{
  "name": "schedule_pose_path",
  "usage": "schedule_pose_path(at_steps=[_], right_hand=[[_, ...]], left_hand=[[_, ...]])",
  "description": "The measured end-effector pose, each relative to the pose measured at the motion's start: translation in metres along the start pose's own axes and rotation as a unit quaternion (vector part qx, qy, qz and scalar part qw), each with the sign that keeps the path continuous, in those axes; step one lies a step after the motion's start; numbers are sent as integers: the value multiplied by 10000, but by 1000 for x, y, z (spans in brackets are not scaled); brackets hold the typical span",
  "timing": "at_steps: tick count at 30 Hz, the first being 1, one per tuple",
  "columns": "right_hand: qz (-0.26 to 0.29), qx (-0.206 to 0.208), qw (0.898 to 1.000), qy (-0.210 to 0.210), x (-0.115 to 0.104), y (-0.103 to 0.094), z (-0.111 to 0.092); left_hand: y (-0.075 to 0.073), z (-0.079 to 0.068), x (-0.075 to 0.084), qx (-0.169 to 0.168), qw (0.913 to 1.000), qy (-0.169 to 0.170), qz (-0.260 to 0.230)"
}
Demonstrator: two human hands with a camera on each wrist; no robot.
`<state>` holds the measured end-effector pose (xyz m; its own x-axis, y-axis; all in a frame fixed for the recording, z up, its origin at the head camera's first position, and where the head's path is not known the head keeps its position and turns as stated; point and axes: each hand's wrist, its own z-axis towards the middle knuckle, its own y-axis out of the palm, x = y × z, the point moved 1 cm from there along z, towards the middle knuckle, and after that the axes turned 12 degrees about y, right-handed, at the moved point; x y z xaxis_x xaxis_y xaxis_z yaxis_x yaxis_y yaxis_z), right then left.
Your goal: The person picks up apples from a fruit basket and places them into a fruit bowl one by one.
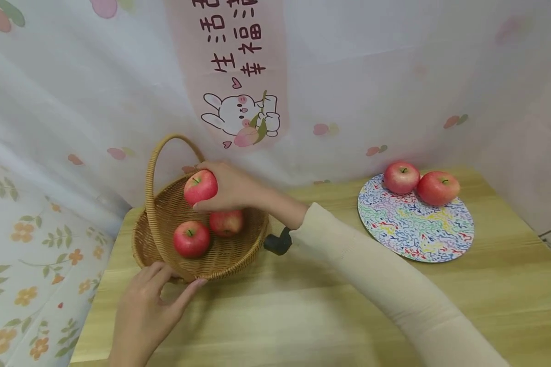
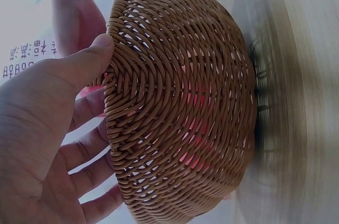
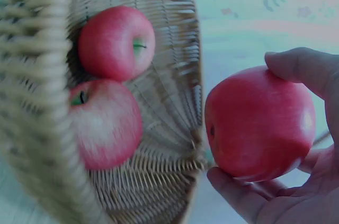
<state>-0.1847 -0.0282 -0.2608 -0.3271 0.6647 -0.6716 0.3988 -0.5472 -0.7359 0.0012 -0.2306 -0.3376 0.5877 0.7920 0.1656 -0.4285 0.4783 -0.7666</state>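
Note:
A red apple (image 1: 200, 187) is gripped between the thumb and fingers of my right hand (image 1: 229, 189), above the back of the wicker basket (image 1: 248, 250). Two more apples lie inside that basket: a red one (image 1: 191, 239) at the front and a paler, streaked one (image 1: 226, 223) beside it, partly covered by the hand in the head view. My left hand (image 1: 144, 306) holds the basket's front rim near the handle's base. In the left wrist view its thumb (image 2: 98, 49) presses the rim, with the fingers on the basket's other side.
A round plate (image 1: 408, 229) with a colourful squiggle pattern is at the right of the wooden table (image 1: 303, 316). Two apples (image 1: 438, 188) sit at its back edge. The basket's tall handle (image 1: 150, 183) arches up at the left. A printed curtain (image 1: 349, 92) hangs behind the table.

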Motion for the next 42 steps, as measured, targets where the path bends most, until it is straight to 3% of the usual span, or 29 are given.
schedule_pose_path(at_steps=[6, 20, 28, 35, 42], right_hand=[[92, 675, 9975, 203, 12, -21, -25], [1062, 1485, 9819, 510, 71, -36, -75], [1507, 1688, 9718, 668, 95, -40, -97], [1935, 1804, 9589, 1029, 110, -41, -120], [2211, 1813, 9489, 1338, 130, -43, -136]], left_hand=[[-1, 2, -2, 8, 10000, 72, 67], [0, 1, 2, -63, 10000, -47, 57], [0, 1, 1, 72, 10000, -19, 48], [-1, 2, 0, -24, 10000, -18, 66], [3, 1, 0, 103, 9999, -1, -5]])
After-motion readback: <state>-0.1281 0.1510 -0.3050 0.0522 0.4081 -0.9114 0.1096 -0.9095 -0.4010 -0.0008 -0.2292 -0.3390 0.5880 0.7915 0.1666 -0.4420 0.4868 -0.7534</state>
